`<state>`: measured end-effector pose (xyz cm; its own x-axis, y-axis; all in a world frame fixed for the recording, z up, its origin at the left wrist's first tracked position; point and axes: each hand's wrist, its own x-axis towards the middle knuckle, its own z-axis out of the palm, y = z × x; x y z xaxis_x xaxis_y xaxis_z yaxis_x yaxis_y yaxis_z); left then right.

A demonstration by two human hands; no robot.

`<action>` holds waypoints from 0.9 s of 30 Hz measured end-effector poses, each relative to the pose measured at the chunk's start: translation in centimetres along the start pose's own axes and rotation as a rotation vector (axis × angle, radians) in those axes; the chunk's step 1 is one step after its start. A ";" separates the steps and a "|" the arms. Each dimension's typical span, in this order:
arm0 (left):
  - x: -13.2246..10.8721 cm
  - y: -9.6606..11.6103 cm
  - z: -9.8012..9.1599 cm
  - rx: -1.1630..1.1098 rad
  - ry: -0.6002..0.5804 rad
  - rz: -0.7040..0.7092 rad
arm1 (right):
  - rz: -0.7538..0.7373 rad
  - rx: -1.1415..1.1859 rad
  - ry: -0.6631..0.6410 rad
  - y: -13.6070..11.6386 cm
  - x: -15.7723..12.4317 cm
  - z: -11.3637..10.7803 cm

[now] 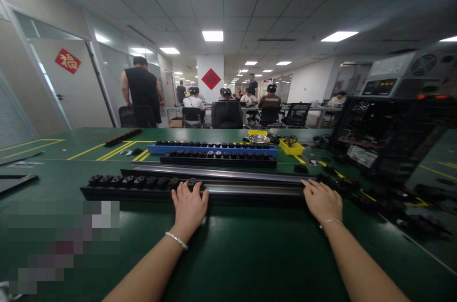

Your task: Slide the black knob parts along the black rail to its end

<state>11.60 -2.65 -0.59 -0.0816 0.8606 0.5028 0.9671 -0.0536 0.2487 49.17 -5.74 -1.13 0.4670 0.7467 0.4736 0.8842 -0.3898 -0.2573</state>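
Note:
A long black rail [255, 191] with a shiny metal channel lies across the table in front of me. Several small black socket-like modules [139, 181] sit in a row along its left part. My left hand [191, 207] has its fingers curled over the black module [193, 182] at the right end of that row. At the rail's right end, my right hand [323, 199] grips the rail, with its fingertips over the far edge. Just behind lies a second metal-faced rail [221, 171], with no modules visible in it.
Farther back are a blue rail [212, 150] and a black rail [217, 162], both filled with modules. A yellow tray [291, 147] and a metal bowl [258, 139] stand behind. An opened computer case [371, 135] and loose black parts occupy the right. People sit beyond the green table [250, 254].

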 end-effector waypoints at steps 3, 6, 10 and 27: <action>-0.1 0.0 0.1 0.019 0.005 0.017 | 0.037 0.012 0.021 -0.3 -0.1 0.0; -0.1 0.0 0.1 0.035 0.013 0.033 | 0.095 0.007 0.034 -0.6 -0.2 0.2; -0.2 0.1 0.0 0.029 0.011 0.041 | 0.064 0.008 0.077 -0.4 -0.3 0.5; -0.2 0.3 0.4 0.019 0.008 0.113 | 0.071 0.015 0.047 -0.5 -0.3 0.1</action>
<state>11.95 -2.61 -0.92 0.0266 0.8453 0.5336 0.9746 -0.1405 0.1741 48.58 -5.74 -1.24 0.5288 0.6909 0.4929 0.8487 -0.4326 -0.3042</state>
